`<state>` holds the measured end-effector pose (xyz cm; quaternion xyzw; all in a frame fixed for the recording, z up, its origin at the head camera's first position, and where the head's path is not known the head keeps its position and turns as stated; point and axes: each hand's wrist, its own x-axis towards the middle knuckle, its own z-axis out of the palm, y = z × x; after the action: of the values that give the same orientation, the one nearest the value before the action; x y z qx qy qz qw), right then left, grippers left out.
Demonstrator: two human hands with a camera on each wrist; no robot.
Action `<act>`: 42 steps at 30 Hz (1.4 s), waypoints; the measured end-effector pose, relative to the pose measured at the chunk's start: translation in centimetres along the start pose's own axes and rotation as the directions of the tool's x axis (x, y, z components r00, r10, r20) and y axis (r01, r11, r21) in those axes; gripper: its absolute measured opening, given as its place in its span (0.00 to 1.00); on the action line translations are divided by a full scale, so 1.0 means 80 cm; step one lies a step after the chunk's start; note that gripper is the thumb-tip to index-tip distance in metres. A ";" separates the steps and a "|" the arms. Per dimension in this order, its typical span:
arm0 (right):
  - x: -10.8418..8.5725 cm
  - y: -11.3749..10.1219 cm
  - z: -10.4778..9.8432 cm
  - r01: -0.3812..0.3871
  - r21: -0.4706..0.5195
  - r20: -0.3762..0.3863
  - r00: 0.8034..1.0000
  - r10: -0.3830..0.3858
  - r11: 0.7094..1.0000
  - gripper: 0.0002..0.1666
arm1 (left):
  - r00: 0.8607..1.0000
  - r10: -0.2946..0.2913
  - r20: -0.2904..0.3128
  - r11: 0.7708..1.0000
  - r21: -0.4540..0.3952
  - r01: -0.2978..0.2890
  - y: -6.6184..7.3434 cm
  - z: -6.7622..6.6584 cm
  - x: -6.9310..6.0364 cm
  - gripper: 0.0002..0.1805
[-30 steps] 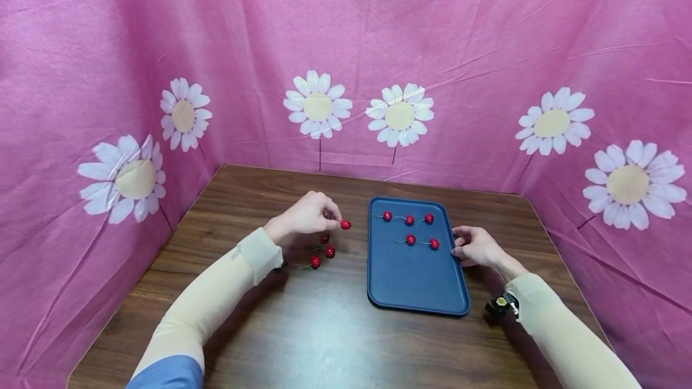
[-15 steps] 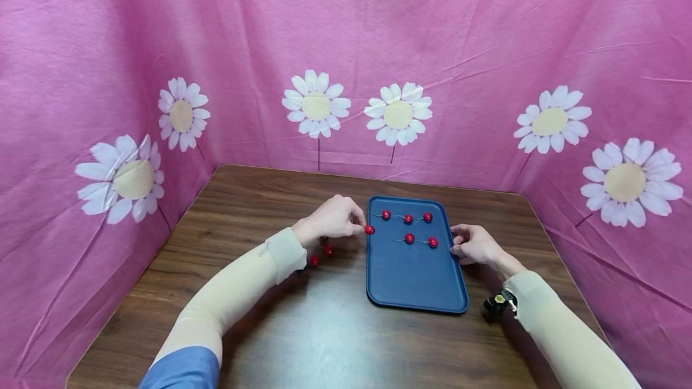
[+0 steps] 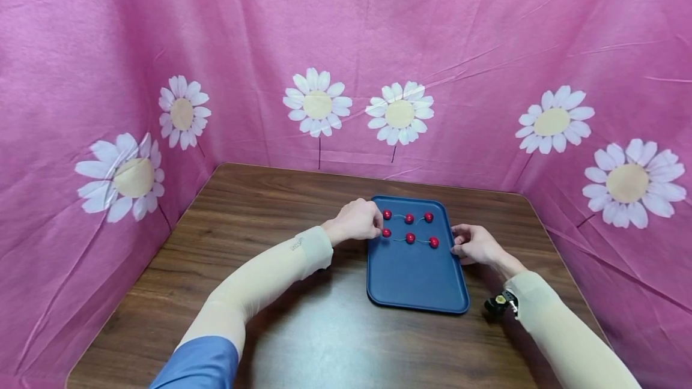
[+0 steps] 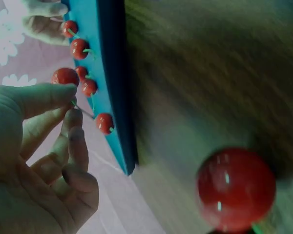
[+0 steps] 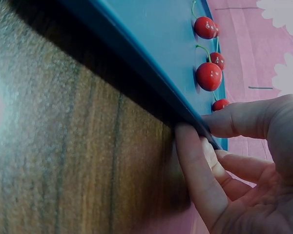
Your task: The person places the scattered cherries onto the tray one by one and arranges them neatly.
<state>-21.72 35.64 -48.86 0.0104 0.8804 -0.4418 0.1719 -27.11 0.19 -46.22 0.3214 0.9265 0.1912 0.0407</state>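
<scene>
Over the left edge of the blue tray (image 3: 416,281), my left hand (image 3: 359,220) pinches a red cherry (image 3: 386,233) between thumb and fingers; the left wrist view shows this cherry (image 4: 65,76) at the thumb tip, with its stem hanging below. On the tray a back row holds three cherries, one of them the left cherry (image 3: 387,214), and two more, a middle cherry (image 3: 410,238) and a right cherry (image 3: 434,242), lie in front of them. My right hand (image 3: 478,246) grips the tray's right rim, thumb on top and fingers against the outside in the right wrist view.
A large-looking cherry (image 4: 236,189) lies on the wooden table (image 3: 303,329), close to the left wrist camera; the left arm hides that area in the head view. A pink cloth (image 3: 346,29) with printed daisies surrounds the back and sides of the table.
My left hand has moved right with its cherry, from the bare table to over the tray's left part. The loose cherries are now behind the left arm. My right hand stays at the rim.
</scene>
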 end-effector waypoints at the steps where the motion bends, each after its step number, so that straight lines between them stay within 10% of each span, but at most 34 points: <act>1: 0.000 0.000 0.000 -0.003 -0.001 0.000 1.000 0.003 1.000 0.39 | 1.000 -0.010 -0.001 1.000 0.012 0.010 0.002 0.003 0.002 0.05; 42: 0.000 0.003 0.001 0.015 0.002 -0.003 1.000 -0.015 1.000 0.39 | 0.990 -0.133 0.046 0.989 0.066 0.130 0.017 0.027 0.014 0.07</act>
<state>-21.69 35.74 -49.12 0.0050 0.8802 -0.4441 0.1672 -26.78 2.56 -47.67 0.2652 0.9500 0.1508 0.0663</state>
